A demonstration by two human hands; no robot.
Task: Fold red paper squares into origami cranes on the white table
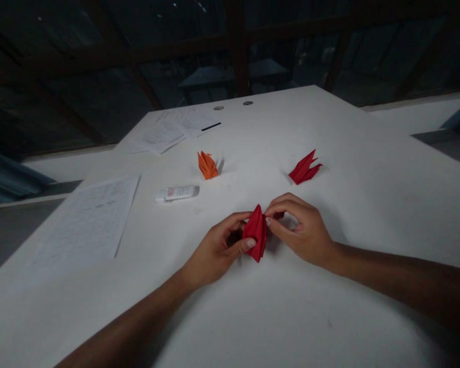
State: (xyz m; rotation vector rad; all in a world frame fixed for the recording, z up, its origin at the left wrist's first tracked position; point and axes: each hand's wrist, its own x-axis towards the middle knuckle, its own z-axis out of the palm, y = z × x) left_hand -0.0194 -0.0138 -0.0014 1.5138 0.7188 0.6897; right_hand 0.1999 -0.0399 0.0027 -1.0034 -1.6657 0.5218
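A folded red paper piece (257, 230) stands upright between my hands, over the near middle of the white table. My left hand (218, 249) grips its left side, with the thumb across the front and the fingers behind. At its upper right edge, the thumb and index finger of my right hand (304, 230) pinch a small part of the same red paper. Beyond my right hand lies another folded red paper piece (305, 167) with pointed tips. An orange folded paper piece (207, 165) rests farther back, left of centre.
On the white table (352, 153), a white tube-like item (178, 192) lies left of my hands. A printed sheet (88, 220) is at the left, with more papers (164, 133) and a black strip (211, 126) behind. Two small round objects sit near the far edge.
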